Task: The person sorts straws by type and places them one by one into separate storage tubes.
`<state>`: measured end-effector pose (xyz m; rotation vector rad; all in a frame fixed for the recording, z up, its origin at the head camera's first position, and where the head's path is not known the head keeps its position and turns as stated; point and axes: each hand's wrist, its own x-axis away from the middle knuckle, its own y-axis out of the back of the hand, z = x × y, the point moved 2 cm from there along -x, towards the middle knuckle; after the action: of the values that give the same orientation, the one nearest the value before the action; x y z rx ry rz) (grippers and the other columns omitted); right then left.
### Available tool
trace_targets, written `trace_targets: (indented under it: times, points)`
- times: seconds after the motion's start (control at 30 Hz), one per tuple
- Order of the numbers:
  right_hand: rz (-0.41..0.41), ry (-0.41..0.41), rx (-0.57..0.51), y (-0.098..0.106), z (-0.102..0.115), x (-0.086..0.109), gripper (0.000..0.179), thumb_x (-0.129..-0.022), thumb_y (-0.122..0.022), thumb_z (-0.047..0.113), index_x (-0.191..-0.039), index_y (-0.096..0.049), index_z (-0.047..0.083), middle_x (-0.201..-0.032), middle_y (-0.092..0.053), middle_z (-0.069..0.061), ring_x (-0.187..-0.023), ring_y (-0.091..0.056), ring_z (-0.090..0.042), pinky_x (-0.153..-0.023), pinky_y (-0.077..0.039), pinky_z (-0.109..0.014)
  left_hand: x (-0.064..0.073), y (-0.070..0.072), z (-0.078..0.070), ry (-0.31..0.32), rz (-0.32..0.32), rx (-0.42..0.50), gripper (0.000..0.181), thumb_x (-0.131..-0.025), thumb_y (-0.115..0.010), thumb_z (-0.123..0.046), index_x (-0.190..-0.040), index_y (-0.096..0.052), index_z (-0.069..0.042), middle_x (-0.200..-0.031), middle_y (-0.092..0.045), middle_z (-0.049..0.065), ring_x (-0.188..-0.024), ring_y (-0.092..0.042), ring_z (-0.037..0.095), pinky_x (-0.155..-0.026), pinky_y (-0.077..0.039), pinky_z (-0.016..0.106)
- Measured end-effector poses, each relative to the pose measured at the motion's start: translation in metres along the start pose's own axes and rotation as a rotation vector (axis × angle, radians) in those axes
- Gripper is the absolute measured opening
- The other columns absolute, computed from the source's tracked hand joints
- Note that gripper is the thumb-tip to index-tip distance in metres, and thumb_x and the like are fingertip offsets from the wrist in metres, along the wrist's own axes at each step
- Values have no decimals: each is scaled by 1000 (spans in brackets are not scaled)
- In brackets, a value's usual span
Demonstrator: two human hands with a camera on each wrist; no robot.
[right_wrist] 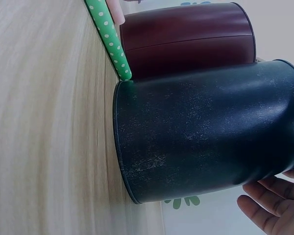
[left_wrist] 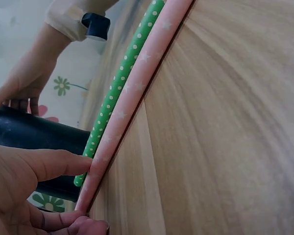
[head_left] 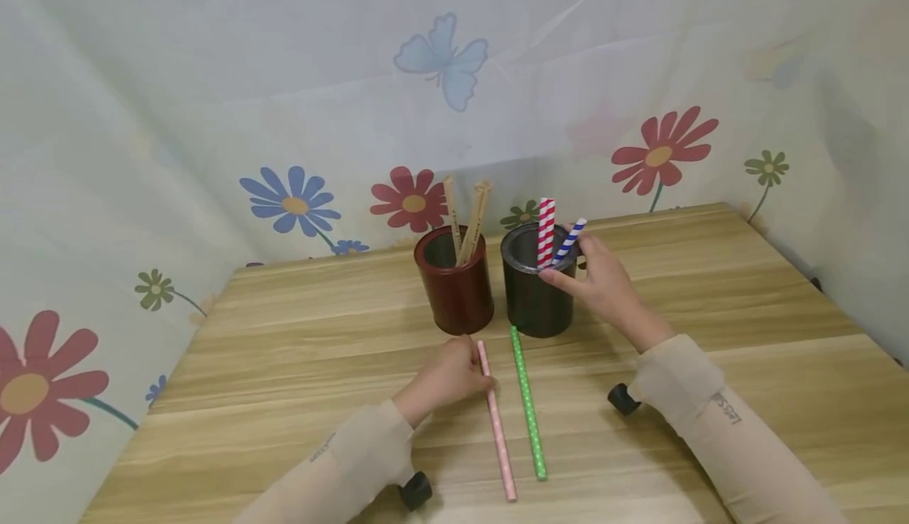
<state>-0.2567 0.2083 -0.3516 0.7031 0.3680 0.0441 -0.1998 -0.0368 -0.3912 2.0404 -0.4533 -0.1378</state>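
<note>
On the table lies a pink paper straw (head_left: 500,445) with pale stars, its far end between the thumb and fingers of my left hand (head_left: 449,372). The thumb (left_wrist: 63,165) touches one side of it, the fingers the other. Just to its right lies a green straw (head_left: 529,406) with white dots. My right hand (head_left: 604,279) grips the upper part of a black cylindrical holder (head_left: 540,303), thumb at the near rim and fingers round the right side. A red-striped straw (head_left: 545,232) and a blue-striped straw (head_left: 570,241) stand in that holder, leaning apart.
Left of the black holder stands a dark red holder (head_left: 458,295) with brown printed straws (head_left: 472,224) in it. Behind the wooden table (head_left: 319,311) hangs a pale curtain (head_left: 319,58) with printed flowers and a butterfly.
</note>
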Motion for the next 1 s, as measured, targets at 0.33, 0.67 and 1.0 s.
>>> trace_targets:
  times: [0.33, 0.67, 1.0]
  points:
    - [1, -5, -3, -2, 0, -1, 87, -86, -64, 53, -151, -27, 9, -148, -39, -21, -122, -49, -36, -98, -47, -54, 0, 0, -3, 49, -4, -39, 27, -74, -79, -20, -77, -56, -5, -71, -47, -1, -64, -42, 14, -55, -34, 23]
    - [14, -19, 1, -1, 1, -1, 86, -87, -64, 51, -151, -25, 10, -150, -37, -20, -123, -47, -36, -99, -46, -53, -1, -2, -1, 76, -21, -14, 17, -76, -71, -10, -87, -60, -5, -74, -55, 0, -65, -48, 14, -55, -40, 23]
    - [13, -18, -1, -1, 1, 0, 86, -87, -63, 52, -152, -25, 9, -149, -37, -21, -121, -48, -36, -98, -47, -53, 1, -4, 0, 89, -49, 66, 9, -79, -71, -8, -83, -64, -3, -73, -60, 2, -63, -52, 14, -52, -45, 23]
